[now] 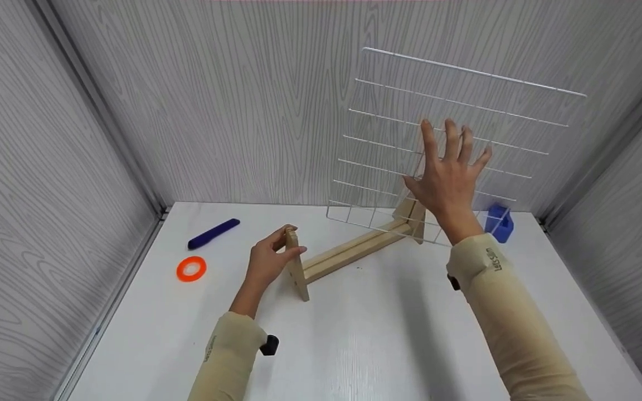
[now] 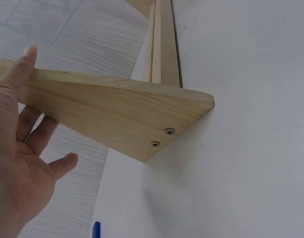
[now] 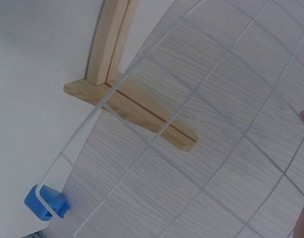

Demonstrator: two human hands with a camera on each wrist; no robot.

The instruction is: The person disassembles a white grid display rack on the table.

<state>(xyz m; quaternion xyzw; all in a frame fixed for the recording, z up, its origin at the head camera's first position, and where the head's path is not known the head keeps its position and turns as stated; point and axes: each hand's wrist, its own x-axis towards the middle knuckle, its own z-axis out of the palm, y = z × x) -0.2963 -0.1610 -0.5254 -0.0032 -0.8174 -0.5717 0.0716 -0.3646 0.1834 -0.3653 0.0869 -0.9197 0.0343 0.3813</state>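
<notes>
A wooden stand with two end panels joined by a grooved rail rests on the white table. My left hand grips the top of its near end panel, thumb on one side and fingers on the other. Two metal screws show low on that panel. My right hand, fingers spread and tips bent at the wires, holds a white wire grid panel. The grid is raised and tilted, its lower edge overlapping the far end panel in the head view. Most of the right hand is outside the right wrist view.
On the left of the table lie a dark blue elongated object and an orange ring. A blue plastic block with a hollow stands at the back right, partly behind the grid. Wood-patterned walls enclose the back and sides.
</notes>
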